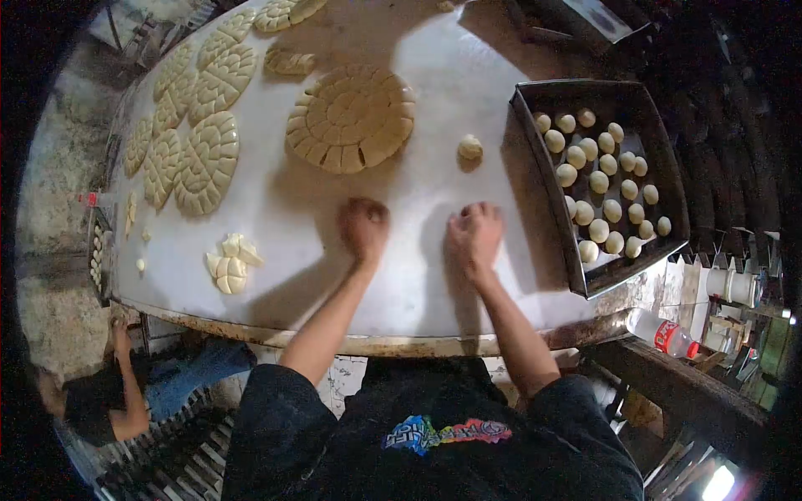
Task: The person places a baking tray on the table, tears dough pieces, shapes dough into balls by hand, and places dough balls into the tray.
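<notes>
My left hand (365, 230) is on the white work table, its fingers curled in and a little blurred. To its right, my right hand (476, 238) lies knuckles up with the fingers bent under. Whatever is beneath either palm is hidden. One dough ball (469, 148) sits just beyond my right hand. Above my left hand is a large round slab of dough (351, 117), scored into rings and small segments. A few cut dough pieces (232, 264) are piled left of my left forearm.
A dark metal tray (576, 271) holding many dough balls stands at the right. Several scored dough slabs (207, 163) cover the table's left side. A plastic bottle (664, 334) lies by the near right edge. Another person (125, 384) is at the lower left.
</notes>
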`<move>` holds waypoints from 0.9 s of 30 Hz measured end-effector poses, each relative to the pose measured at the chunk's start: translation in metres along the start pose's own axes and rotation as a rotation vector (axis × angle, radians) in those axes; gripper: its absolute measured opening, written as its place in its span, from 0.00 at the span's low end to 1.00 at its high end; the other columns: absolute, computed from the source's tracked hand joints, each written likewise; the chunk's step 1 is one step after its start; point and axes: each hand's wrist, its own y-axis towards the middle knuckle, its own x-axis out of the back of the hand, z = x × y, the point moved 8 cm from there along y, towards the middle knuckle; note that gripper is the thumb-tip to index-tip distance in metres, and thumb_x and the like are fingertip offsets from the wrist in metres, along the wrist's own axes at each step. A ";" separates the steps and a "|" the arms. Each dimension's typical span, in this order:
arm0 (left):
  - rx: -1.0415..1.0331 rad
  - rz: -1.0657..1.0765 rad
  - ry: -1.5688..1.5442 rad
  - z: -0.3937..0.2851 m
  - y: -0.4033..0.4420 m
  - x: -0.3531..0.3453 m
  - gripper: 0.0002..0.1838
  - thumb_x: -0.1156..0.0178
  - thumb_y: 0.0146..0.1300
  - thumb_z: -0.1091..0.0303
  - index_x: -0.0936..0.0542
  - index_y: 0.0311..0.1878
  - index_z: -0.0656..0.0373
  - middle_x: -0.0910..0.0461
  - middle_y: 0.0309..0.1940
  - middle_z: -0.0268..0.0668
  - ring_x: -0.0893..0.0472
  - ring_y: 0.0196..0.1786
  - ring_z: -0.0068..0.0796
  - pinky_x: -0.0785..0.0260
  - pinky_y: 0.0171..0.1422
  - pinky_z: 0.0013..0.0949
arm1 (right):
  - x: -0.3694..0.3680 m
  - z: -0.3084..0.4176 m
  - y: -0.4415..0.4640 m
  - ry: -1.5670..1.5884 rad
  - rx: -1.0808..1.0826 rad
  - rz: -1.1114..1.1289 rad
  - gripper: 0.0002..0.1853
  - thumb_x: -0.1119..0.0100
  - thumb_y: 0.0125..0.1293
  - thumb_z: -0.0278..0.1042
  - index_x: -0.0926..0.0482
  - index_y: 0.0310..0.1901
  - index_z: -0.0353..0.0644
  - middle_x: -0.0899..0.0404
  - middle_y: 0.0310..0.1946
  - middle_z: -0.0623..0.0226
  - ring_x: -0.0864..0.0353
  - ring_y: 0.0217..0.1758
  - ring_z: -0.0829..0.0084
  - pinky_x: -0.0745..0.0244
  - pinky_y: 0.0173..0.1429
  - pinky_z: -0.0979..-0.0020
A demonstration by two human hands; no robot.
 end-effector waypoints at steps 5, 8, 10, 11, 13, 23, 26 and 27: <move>-0.370 0.083 -0.090 -0.001 -0.087 0.058 0.06 0.38 0.46 0.72 0.26 0.24 0.59 0.29 0.31 0.39 0.29 0.39 0.41 0.35 0.45 0.42 | -0.003 0.021 -0.102 -0.034 0.366 -0.087 0.10 0.37 0.47 0.27 0.27 0.32 0.42 0.28 0.40 0.60 0.32 0.48 0.57 0.36 0.53 0.58; -0.310 0.131 0.100 0.074 -0.066 0.087 0.08 0.37 0.45 0.70 0.27 0.28 0.56 0.28 0.34 0.39 0.29 0.42 0.43 0.37 0.48 0.46 | 0.028 -0.041 -0.105 -0.118 0.292 -0.086 0.12 0.37 0.46 0.30 0.27 0.34 0.44 0.29 0.39 0.55 0.31 0.45 0.57 0.35 0.47 0.57; -0.246 -0.010 0.213 0.100 -0.013 0.094 0.08 0.39 0.48 0.66 0.27 0.28 0.57 0.29 0.32 0.40 0.29 0.42 0.44 0.38 0.48 0.46 | 0.047 -0.046 -0.062 -0.285 0.295 -0.214 0.08 0.44 0.53 0.32 0.27 0.33 0.41 0.32 0.33 0.53 0.33 0.40 0.53 0.36 0.47 0.55; -0.197 -0.042 0.212 0.102 0.011 0.089 0.07 0.43 0.51 0.66 0.26 0.30 0.58 0.28 0.34 0.42 0.29 0.43 0.45 0.37 0.50 0.46 | 0.046 -0.051 -0.044 -0.305 0.207 -0.316 0.08 0.44 0.52 0.31 0.28 0.33 0.40 0.31 0.33 0.54 0.33 0.39 0.53 0.36 0.47 0.55; -0.071 -0.095 0.141 0.068 0.045 0.083 0.06 0.46 0.53 0.67 0.26 0.29 0.60 0.26 0.33 0.43 0.29 0.42 0.47 0.36 0.49 0.45 | 0.037 -0.036 -0.007 -0.206 0.063 -0.296 0.11 0.38 0.49 0.32 0.26 0.34 0.41 0.29 0.35 0.52 0.31 0.42 0.52 0.36 0.49 0.55; -0.467 0.098 -0.098 0.061 -0.061 0.097 0.05 0.39 0.45 0.73 0.26 0.26 0.59 0.27 0.31 0.41 0.28 0.39 0.44 0.35 0.45 0.43 | 0.014 0.028 -0.110 -0.135 0.177 -0.296 0.06 0.42 0.50 0.25 0.27 0.31 0.39 0.29 0.36 0.56 0.33 0.41 0.54 0.36 0.49 0.58; -0.414 0.068 0.084 0.115 -0.032 0.119 0.06 0.39 0.48 0.73 0.27 0.27 0.58 0.28 0.33 0.40 0.29 0.41 0.42 0.37 0.46 0.43 | 0.036 -0.020 -0.119 -0.298 0.171 -0.268 0.07 0.43 0.54 0.31 0.26 0.35 0.41 0.30 0.36 0.58 0.33 0.43 0.59 0.35 0.48 0.58; -0.346 -0.005 0.115 0.124 -0.011 0.120 0.04 0.41 0.50 0.73 0.27 0.28 0.58 0.28 0.33 0.40 0.29 0.42 0.42 0.37 0.46 0.43 | 0.051 -0.025 -0.106 -0.362 0.122 -0.308 0.08 0.43 0.54 0.32 0.27 0.34 0.40 0.31 0.37 0.58 0.34 0.43 0.57 0.34 0.46 0.57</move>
